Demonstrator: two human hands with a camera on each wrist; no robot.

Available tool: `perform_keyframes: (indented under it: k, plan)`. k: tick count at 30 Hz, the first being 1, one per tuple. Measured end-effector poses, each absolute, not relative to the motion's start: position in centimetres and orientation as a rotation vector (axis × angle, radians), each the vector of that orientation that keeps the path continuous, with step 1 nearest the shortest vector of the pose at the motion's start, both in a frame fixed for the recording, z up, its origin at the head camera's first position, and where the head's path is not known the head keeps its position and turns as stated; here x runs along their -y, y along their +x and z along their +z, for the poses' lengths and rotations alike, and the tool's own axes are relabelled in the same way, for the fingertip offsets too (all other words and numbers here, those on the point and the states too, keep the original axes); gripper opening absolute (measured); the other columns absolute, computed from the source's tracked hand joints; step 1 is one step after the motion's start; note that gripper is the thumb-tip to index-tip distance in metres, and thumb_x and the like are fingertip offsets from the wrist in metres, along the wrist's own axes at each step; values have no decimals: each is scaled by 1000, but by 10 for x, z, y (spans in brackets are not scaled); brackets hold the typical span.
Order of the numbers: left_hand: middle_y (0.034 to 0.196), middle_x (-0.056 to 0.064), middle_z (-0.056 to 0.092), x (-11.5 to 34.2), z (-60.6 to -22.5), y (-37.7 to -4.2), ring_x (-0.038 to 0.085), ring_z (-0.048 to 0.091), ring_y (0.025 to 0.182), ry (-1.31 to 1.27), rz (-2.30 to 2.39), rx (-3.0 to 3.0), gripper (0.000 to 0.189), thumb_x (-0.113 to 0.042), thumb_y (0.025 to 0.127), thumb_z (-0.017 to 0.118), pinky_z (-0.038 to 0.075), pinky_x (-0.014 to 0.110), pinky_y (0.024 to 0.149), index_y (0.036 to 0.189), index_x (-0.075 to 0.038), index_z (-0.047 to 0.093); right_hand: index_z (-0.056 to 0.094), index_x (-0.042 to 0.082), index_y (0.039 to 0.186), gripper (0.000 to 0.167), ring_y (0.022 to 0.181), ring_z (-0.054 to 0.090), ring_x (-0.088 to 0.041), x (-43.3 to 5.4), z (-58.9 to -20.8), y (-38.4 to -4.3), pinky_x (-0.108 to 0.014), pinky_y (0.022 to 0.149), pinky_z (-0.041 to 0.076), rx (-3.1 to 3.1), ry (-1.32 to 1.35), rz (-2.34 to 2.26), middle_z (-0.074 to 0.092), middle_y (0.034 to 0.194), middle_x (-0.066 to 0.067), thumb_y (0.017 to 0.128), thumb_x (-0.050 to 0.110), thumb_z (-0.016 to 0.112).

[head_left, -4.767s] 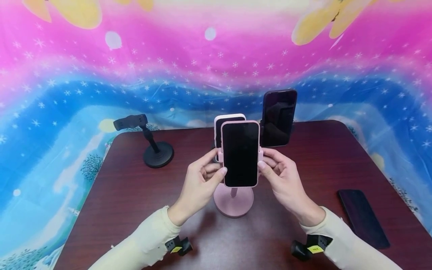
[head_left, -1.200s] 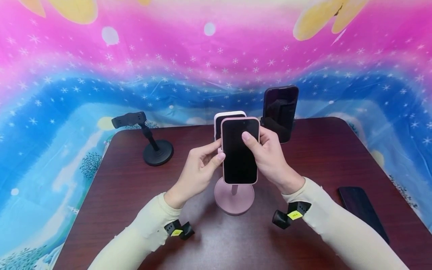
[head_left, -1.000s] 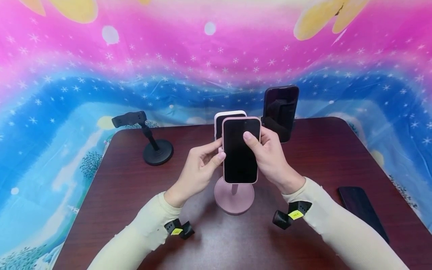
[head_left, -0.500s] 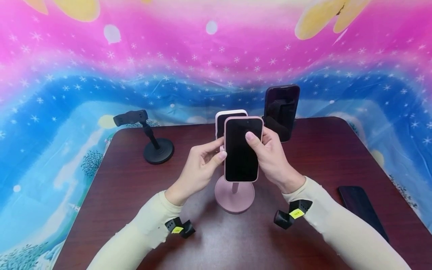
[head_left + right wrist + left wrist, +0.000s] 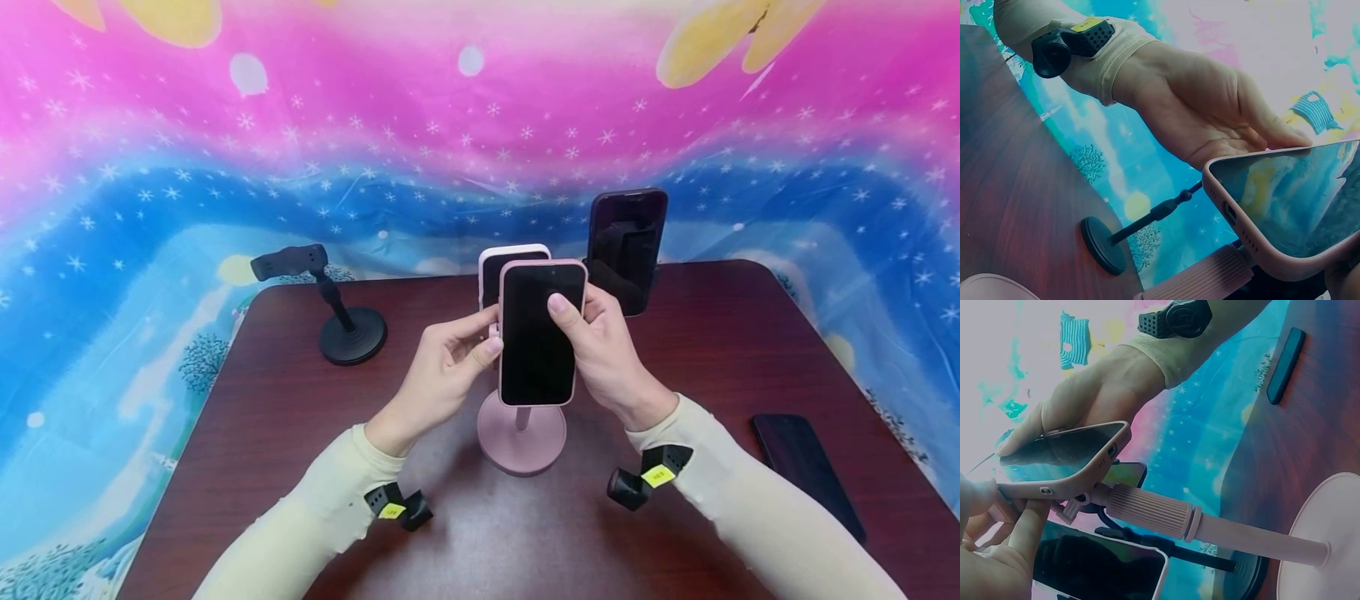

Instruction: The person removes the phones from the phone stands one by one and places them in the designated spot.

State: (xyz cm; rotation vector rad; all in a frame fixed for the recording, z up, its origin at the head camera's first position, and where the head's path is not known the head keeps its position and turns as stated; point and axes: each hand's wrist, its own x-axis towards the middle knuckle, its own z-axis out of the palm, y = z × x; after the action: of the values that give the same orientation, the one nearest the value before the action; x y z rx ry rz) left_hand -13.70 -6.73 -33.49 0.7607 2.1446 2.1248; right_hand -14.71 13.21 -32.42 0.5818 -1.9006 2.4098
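In the head view a pink-cased phone (image 5: 536, 362) stands upright with its dark screen facing me, above the round base of a pink phone stand (image 5: 521, 454). My right hand (image 5: 615, 358) grips the phone's right side, thumb across the screen and fingers hidden behind. My left hand (image 5: 435, 375) pinches the stand's clamp at the phone's left edge between thumb and index finger. The left wrist view shows the ribbed neck of the pink stand (image 5: 1150, 509) below the phone's bottom edge. From the right wrist view the phone (image 5: 1297, 194) hides most of the clamp.
A white-cased phone (image 5: 512, 262) is partly hidden behind the pink one. Farther back right, a dark phone (image 5: 628, 237) stands raised. An unloaded black phone stand (image 5: 352, 337) is at back left. Another dark phone (image 5: 810, 471) lies flat on the table (image 5: 420, 542) beside my right sleeve.
My right hand has left the clamp's right side and moved up to grip the phone, thumb on the screen. The phone has shifted slightly right; my left hand stays at the left edge.
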Motion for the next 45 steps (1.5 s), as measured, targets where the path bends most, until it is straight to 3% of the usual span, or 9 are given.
perform_keyframes:
  k: [6, 17, 26, 35, 40, 45]
  plan:
    - [119, 30, 65, 68, -336, -137, 3, 61, 96, 744, 2135, -2126, 43, 6, 98, 56, 58, 19, 85, 141, 9, 52, 68, 23, 120, 19, 90, 75, -10, -132, -325, -148, -29, 78, 64, 1905, 582, 2410, 77, 107, 7, 105, 21, 56]
    - [126, 32, 64, 67, -337, -138, 2, 64, 100, 757, 2170, -2077, 42, 6, 99, 56, 59, 22, 90, 141, 9, 53, 70, 23, 119, 19, 90, 75, -11, -133, -326, -149, -29, 78, 64, 1876, 591, 2430, 77, 105, 6, 105, 21, 56]
    - [118, 32, 65, 66, -335, -136, 4, 65, 92, 790, 2166, -2091, 42, 6, 100, 55, 59, 20, 80, 142, 8, 52, 71, 21, 116, 20, 86, 76, -12, -133, -323, -150, -30, 75, 64, 1889, 596, 2392, 78, 102, 4, 105, 16, 55]
    - [114, 30, 66, 67, -336, -136, 4, 64, 92, 829, 2136, -2153, 42, 5, 99, 56, 62, 28, 82, 141, 9, 52, 73, 22, 111, 23, 84, 76, -11, -133, -318, -151, -28, 75, 64, 1920, 562, 2352, 78, 99, 6, 105, 10, 54]
    - [118, 29, 66, 68, -336, -137, 4, 64, 95, 838, 2123, -2160, 43, 5, 99, 56, 62, 34, 84, 142, 9, 51, 73, 23, 111, 24, 85, 76, -11, -132, -315, -151, -28, 75, 64, 1931, 543, 2342, 78, 99, 6, 105, 10, 54]
    - [129, 29, 64, 69, -336, -136, 3, 64, 100, 826, 2127, -2146, 44, 5, 99, 56, 61, 27, 85, 143, 8, 51, 74, 23, 110, 23, 85, 76, -10, -131, -313, -152, -28, 75, 64, 1941, 526, 2335, 78, 99, 7, 105, 12, 54]
